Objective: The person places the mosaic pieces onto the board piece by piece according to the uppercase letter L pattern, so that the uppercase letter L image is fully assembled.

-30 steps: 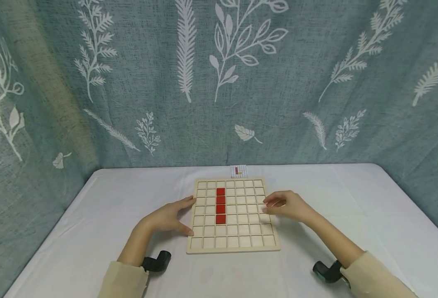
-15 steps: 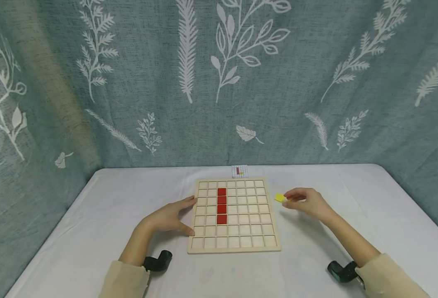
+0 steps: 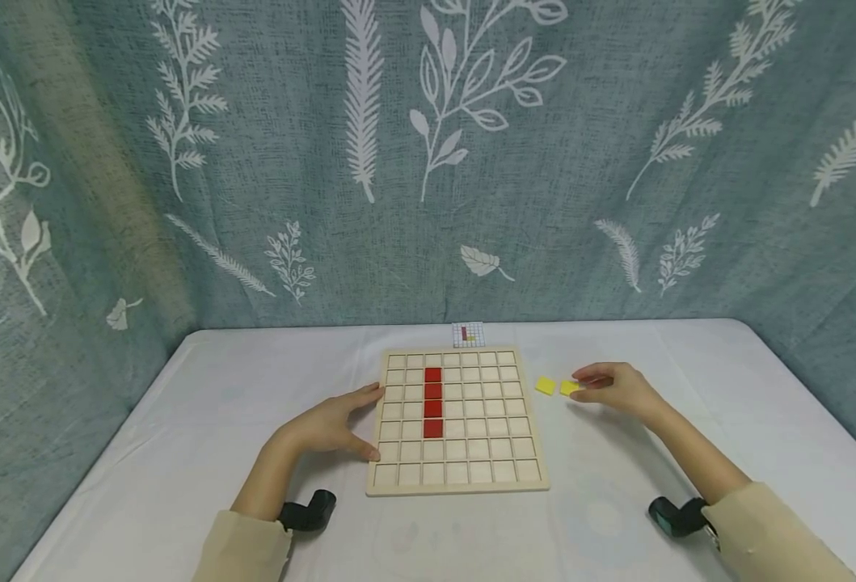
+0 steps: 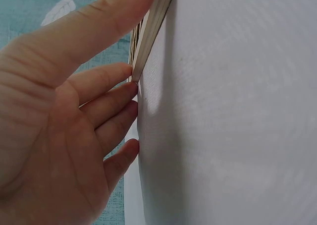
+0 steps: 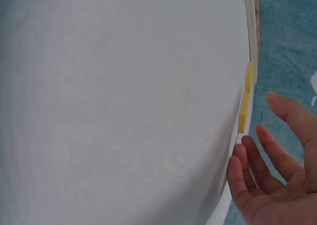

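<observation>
A light wooden grid board [image 3: 457, 488] lies on the table, with a column of several red tiles [image 3: 433, 409] in its left part. My left hand [image 3: 326, 423] rests at the board's left edge, thumb and fingers spread; the left wrist view shows the hand [image 4: 74, 111] against the board's side [image 4: 148, 36]. Right of the board lie two yellow tiles, one nearer it [image 3: 546, 385] and another [image 3: 568, 388] beside my right fingertips. My right hand [image 3: 617, 391] has its fingers relaxed and apart; in the right wrist view the hand [image 5: 277, 175] shows a gap to the yellow tiles [image 5: 243, 111].
A small printed grid card [image 3: 467, 335] lies behind the board, at its top edge. The table has a white cloth [image 3: 253, 364], and a green leaf-patterned curtain [image 3: 398, 242] hangs behind and at both sides.
My right hand has moved right, off the board's right edge. Two yellow tiles now show on the cloth, where none was visible in the earliest frame. The left hand has stayed in place.
</observation>
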Tool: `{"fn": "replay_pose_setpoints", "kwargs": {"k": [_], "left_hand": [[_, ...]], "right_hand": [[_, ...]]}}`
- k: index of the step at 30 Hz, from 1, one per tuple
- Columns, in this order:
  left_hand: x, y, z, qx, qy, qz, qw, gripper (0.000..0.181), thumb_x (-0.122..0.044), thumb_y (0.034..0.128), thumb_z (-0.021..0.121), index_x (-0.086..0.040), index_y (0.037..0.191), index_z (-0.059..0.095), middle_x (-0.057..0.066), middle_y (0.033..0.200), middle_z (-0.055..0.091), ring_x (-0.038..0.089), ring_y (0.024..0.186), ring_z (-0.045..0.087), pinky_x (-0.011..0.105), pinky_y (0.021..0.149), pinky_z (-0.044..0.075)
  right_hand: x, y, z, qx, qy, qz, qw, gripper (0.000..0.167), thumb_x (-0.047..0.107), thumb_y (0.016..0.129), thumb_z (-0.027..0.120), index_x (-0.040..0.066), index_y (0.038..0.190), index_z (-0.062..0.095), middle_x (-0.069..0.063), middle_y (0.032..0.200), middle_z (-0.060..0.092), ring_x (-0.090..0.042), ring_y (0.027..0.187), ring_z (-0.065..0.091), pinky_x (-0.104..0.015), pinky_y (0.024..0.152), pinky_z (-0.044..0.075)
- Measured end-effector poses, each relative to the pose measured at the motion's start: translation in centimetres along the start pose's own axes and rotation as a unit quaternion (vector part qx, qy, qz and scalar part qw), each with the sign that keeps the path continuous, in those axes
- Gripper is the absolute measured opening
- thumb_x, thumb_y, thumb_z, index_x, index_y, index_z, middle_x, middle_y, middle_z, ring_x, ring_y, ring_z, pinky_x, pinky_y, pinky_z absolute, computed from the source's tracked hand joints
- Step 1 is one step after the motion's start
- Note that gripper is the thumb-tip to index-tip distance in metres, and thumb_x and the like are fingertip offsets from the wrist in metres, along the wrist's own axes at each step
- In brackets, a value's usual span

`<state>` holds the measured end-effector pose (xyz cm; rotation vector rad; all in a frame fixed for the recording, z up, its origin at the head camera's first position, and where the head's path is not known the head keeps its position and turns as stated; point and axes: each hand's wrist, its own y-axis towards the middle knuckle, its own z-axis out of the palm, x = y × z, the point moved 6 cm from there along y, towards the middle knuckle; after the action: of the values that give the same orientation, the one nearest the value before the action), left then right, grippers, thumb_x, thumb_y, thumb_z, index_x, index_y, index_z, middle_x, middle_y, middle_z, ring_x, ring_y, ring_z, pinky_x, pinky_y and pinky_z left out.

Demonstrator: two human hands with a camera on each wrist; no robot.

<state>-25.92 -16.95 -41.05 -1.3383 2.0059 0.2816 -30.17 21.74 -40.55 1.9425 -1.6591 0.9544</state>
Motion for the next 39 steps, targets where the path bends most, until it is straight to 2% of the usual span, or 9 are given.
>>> {"fn": "replay_pose_setpoints", "kwargs": {"k": [9,18,26,33,39], "left_hand": [[0.0,0.0,0.0,-0.001,0.001,-0.003,1.0,0.097,-0.027,0.0627,0.084,-0.002,0.142,0.034,0.017,0.15,0.023,0.038,0.137,0.02,0.054,0.109,0.02],[0.3,0.0,0.1,-0.004,-0.002,-0.004,1.0,0.097,-0.027,0.062,0.085,-0.002,0.142,0.035,0.018,0.15,0.023,0.038,0.137,0.02,0.054,0.109,0.02],[0.3,0.1,0.2,-0.004,-0.006,-0.001,1.0,0.097,-0.026,0.0621,0.085,-0.002,0.142,0.034,0.017,0.151,0.023,0.038,0.137,0.019,0.054,0.109,0.02],[0.2,0.1,0.2,-0.007,0.001,-0.002,1.0,0.097,-0.027,0.0619,0.085,-0.002,0.142,0.035,0.018,0.15,0.023,0.038,0.137,0.02,0.054,0.109,0.021],[0.2,0.0,0.2,-0.009,0.004,0.0,1.0,0.097,-0.027,0.0625,0.085,-0.002,0.142,0.035,0.017,0.15,0.023,0.038,0.137,0.02,0.054,0.109,0.021]], "right_hand": [[-0.1,0.3,0.1,-0.001,-0.014,0.002,0.9999,0.048,0.026,0.079,0.073,-0.003,0.115,0.062,-0.019,0.111,0.063,-0.028,0.096,0.059,-0.037,0.078,0.05],[-0.1,0.8,0.7,0.001,-0.041,-0.032,0.9987,0.042,0.022,0.076,0.076,-0.002,0.109,0.065,-0.013,0.097,0.066,-0.016,0.08,0.056,-0.028,0.068,0.047],[0.1,0.7,0.9,-0.002,-0.062,-0.054,0.9966,0.033,0.014,0.075,0.075,-0.003,0.102,0.067,-0.005,0.084,0.064,-0.013,0.073,0.052,-0.027,0.064,0.045],[0.4,0.2,1.2,0.025,-0.067,-0.086,0.9937,0.031,0.014,0.074,0.076,-0.001,0.1,0.067,-0.003,0.084,0.063,-0.013,0.072,0.052,-0.024,0.061,0.046],[0.6,-0.1,1.3,0.02,-0.072,-0.088,0.9934,0.032,0.016,0.074,0.077,-0.002,0.099,0.067,-0.003,0.083,0.063,-0.013,0.072,0.052,-0.024,0.061,0.045]]}}
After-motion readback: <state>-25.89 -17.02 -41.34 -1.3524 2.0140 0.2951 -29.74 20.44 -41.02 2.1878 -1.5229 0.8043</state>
